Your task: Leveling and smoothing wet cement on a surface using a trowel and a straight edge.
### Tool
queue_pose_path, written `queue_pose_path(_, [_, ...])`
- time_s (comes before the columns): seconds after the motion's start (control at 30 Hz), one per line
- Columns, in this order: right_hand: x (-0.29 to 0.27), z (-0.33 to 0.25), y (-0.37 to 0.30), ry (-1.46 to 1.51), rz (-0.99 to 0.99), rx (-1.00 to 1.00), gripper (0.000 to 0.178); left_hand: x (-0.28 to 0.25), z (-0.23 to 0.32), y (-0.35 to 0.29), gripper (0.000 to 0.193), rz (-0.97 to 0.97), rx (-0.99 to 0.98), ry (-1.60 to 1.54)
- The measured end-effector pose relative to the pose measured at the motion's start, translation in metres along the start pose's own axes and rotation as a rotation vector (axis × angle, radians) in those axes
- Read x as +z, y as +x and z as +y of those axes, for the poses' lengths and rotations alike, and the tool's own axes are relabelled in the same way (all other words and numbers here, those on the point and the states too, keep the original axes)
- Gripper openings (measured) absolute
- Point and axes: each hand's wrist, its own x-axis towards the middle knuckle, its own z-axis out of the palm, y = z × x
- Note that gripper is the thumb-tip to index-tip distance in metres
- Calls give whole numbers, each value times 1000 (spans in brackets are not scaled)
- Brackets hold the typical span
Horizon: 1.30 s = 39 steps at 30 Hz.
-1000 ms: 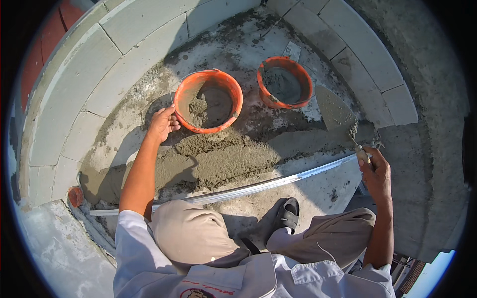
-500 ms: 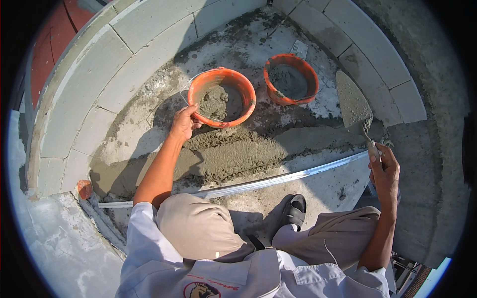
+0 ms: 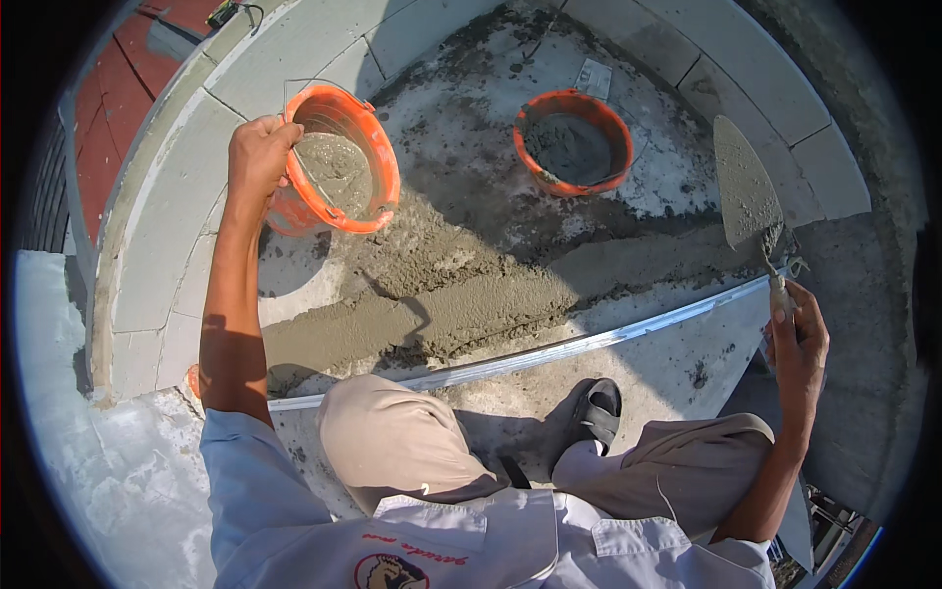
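My left hand (image 3: 263,157) is closed on the rim and wire handle of an orange bucket (image 3: 381,157), which hangs tilted above the ground at the left. Wet grey mortar (image 3: 337,169) lies inside it. At the right, my right hand (image 3: 800,339) grips the handle of a trowel (image 3: 746,182), its pointed blade coated with mortar and aimed away from me. A second orange bucket (image 3: 616,179), also holding grey mortar, stands on the ground beyond. A smoothed mortar strip (image 3: 500,299) runs across the ground between my hands.
A long metal straightedge (image 3: 549,351) lies along the near side of the mortar strip. Curved walls of pale blocks rise at the left (image 3: 157,226) and right (image 3: 751,108). My sandalled foot (image 3: 597,412) rests close to the straightedge. A small black and yellow tool (image 3: 224,13) lies on the left wall's top.
My left hand has lifted the bucket and carried it left, tilting it. The mortar strip beneath it is uncovered. The trowel in my right hand appears slightly farther right.
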Motion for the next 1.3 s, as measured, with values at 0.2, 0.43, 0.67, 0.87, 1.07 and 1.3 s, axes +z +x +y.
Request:
queue_pose_path(0.2, [-3, 21, 25, 40, 64, -9, 39, 101, -7, -70, 15, 15, 558, 830])
queue_pose_path(0.43, [2, 24, 24, 52, 38, -12, 41, 228, -192, -126, 13, -437, 566, 996])
queue_pose_path(0.67, [-9, 20, 17, 120, 85, -34, 41, 186, -166, -98, 16, -437, 494, 872])
queue_pose_path(0.87, [3, 2, 14, 111, 71, -77, 39, 78, -132, -45, 25, -249, 91, 563])
queue_pose_path(1.07, [11, -7, 15, 97, 33, -125, 38, 9, -140, -3, 40, -102, 247, 451])
queue_pose_path(1.3, [26, -12, 23, 76, -2, -120, 38, -93, -28, -11, 39, 76, 304, 504])
